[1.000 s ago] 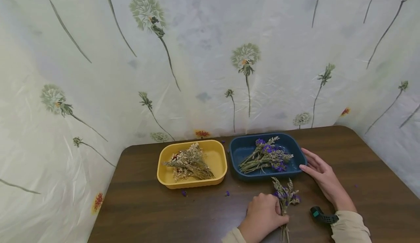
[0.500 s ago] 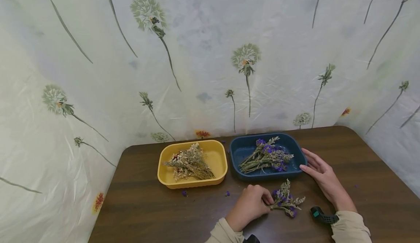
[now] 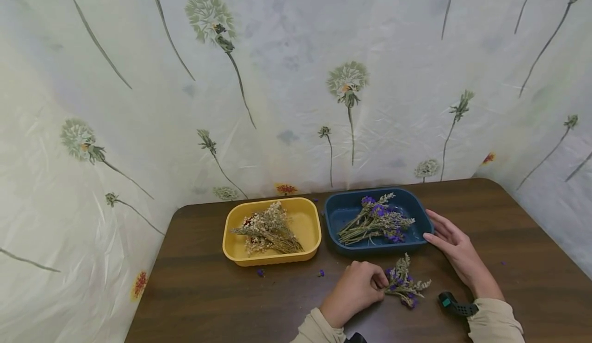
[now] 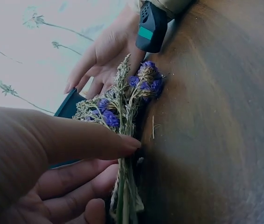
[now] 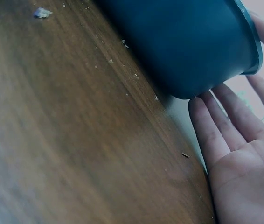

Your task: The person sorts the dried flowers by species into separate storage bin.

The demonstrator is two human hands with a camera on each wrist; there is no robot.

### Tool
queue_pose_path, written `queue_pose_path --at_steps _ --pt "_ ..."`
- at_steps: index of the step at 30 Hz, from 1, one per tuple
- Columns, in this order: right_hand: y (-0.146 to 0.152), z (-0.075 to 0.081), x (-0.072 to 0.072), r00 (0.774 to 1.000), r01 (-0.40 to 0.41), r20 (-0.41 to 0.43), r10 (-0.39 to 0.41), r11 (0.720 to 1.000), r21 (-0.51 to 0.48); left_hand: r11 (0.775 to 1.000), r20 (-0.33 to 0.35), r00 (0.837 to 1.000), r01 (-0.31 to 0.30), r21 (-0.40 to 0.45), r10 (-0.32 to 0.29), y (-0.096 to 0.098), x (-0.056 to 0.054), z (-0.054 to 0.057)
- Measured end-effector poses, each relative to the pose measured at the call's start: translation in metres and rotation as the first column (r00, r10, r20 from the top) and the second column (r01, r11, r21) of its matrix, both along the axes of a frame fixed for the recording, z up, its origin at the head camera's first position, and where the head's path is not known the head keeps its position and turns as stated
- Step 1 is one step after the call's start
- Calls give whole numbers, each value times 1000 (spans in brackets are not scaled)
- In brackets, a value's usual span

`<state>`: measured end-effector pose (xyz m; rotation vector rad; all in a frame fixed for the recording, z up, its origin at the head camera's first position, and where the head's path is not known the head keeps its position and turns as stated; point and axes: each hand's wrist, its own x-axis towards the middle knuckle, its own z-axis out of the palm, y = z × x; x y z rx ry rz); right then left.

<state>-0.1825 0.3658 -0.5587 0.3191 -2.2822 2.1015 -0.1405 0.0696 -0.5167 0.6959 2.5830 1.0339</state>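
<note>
My left hand [image 3: 353, 292] pinches the stems of a small bunch of dried purple and pale flowers [image 3: 405, 283], low over the table in front of the blue tray. In the left wrist view, the thumb lies across the stems of this bunch [image 4: 122, 105], with the stem ends pointing down past the fingers. At the right end of the blue tray [image 3: 336, 222], my right hand [image 3: 455, 254] rests with fingers extended. The right wrist view shows those fingertips touching the tray's outer wall [image 5: 183, 51]. More purple dried flowers [image 3: 376, 219] lie inside that tray.
A yellow tray [image 3: 302, 219] holding pale dried flowers [image 3: 270, 230] stands left of the blue one. Loose purple petals [image 3: 261, 272] and small crumbs dot the brown wooden table [image 3: 208, 291]. A flower-printed sheet [image 3: 287, 101] hangs behind the table's back edge.
My left hand has shifted left and turned the bunch, so its flower heads point right instead of away from me. My right hand has stayed at the blue tray.
</note>
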Motion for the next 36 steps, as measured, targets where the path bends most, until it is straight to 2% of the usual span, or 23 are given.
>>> queue_pose_path --at_steps 7,26,36 --pt "0 -1 0 1000 -1 1 1 1000 7 1000 -11 1000 -2 0 2 -2 -1 -3" --pt "1 -2 0 1000 8 -5 -8 1000 28 999 -8 1000 29 -15 -29 -4 -3 0" --pt "2 -2 0 1000 11 -3 -11 999 48 997 14 999 47 61 -48 -7 -5 3"
